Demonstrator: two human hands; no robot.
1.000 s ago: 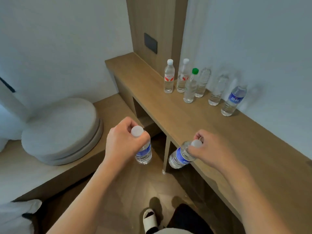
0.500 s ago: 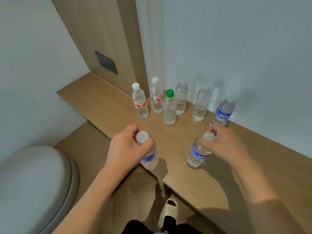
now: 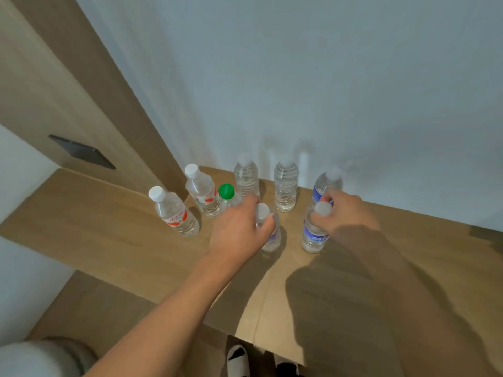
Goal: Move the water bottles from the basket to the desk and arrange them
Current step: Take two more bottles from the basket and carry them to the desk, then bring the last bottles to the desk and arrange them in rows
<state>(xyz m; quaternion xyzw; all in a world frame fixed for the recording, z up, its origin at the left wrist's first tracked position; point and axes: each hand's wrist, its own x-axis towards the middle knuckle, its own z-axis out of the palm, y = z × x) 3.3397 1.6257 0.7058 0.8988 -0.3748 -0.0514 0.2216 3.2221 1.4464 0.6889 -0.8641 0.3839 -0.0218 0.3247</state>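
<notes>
On the table: eight water bottles stood upright near the back wall, two of them under the person's hands.
Left hand: fingers and thumb were curled round the neck of a bottle with a blue label, just below its white cap; the bottle's base sat on the table.
Right hand: it pinched the neck of a second blue-label bottle just under its white cap; this bottle also stood on the table, slightly tilted toward the person.
Gap between the held bottles: a small stretch of bare wood, the two near each other but apart.
Back row: two clear ribbed bottles stood side by side by the wall, and a third blue-label bottle stood just behind the right hand's fingers.
Left group: two red-label bottles with white caps stood near the wooden panel; a green-capped bottle stood just beside them, partly hidden by the left hand.
Wooden panel: a dark plate was set into it.
Floor below the table's edge: a white slipper showed at the bottom.
Basket: out of view.
</notes>
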